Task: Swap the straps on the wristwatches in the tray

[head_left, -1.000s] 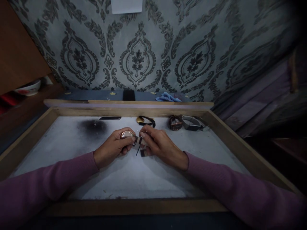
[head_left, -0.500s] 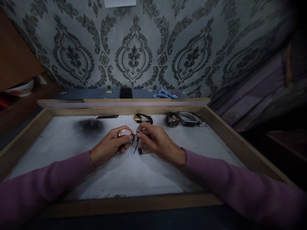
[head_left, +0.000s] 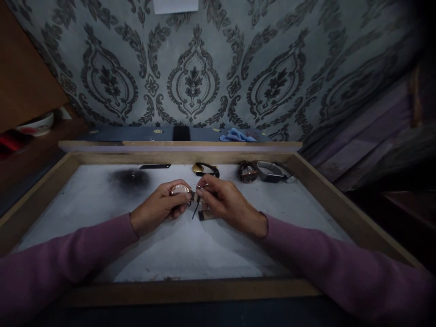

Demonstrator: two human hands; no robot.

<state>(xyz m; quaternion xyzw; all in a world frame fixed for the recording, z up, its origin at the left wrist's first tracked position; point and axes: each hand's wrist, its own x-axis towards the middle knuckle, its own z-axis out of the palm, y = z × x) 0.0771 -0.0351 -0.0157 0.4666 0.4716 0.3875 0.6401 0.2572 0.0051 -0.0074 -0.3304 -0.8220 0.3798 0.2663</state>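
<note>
We find free passage over the tray point(head_left: 184, 256) between left hand point(head_left: 161, 205), right hand point(head_left: 231, 206) and near wall point(head_left: 190, 293). Watches point(head_left: 250, 176) and a blade point(head_left: 153, 166) obstruct the far side.

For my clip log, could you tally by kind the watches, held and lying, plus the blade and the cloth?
Held watch in the left hand: 1
Watches lying in the tray: 4 (gold-cased watch, brown watch, grey-banded watch, rightmost silver watch)
Black blade: 1
Blue cloth: 1
Total: 7
</note>
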